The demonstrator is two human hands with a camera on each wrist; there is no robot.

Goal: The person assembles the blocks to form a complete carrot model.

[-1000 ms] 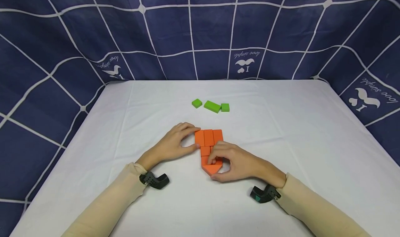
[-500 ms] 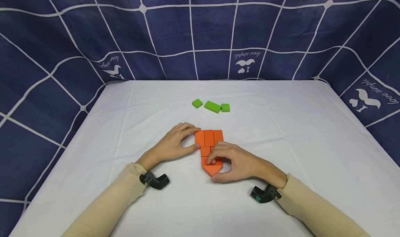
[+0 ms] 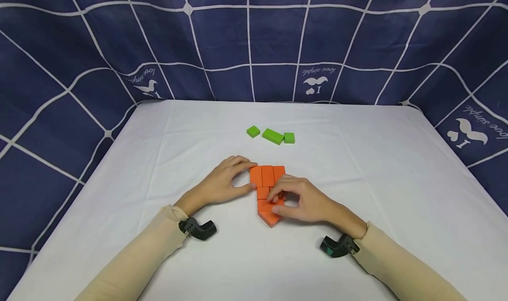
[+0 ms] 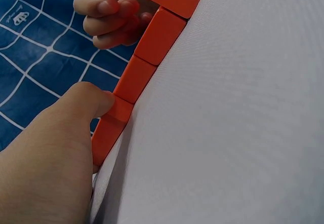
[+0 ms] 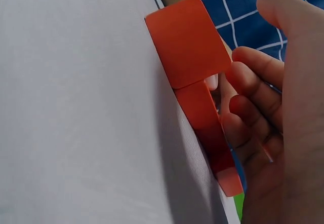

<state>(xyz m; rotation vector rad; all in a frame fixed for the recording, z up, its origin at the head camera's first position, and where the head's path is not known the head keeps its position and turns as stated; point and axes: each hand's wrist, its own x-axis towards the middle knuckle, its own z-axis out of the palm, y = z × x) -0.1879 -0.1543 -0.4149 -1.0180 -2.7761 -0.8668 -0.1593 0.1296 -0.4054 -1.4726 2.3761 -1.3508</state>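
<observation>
Several orange wooden blocks [image 3: 267,176] lie fitted together on the white cloth, three long ones side by side at the far end, smaller ones below and a pointed block [image 3: 269,218] at the near end. My left hand [image 3: 220,179] holds the far left orange block [image 3: 255,175], index finger at its far corner and thumb at its near end. Over the lower right part of the figure hovers my right hand [image 3: 303,199]. In the right wrist view its thumb stands apart from the pointed block [image 5: 188,42], and its loosely bent fingers hold nothing. This hand hides some of the smaller blocks.
Beyond the orange figure lie three green blocks: a small one [image 3: 253,131], a longer one [image 3: 273,136] and another small one [image 3: 289,138]. A blue checked curtain [image 3: 222,36] rises behind the table [image 3: 357,159]. Black camera mounts sit on both wrists.
My right thumb has left the tip of the pointed block and moved up and away, nearer the bent fingers. The left hand keeps its place. The view has shifted slightly.
</observation>
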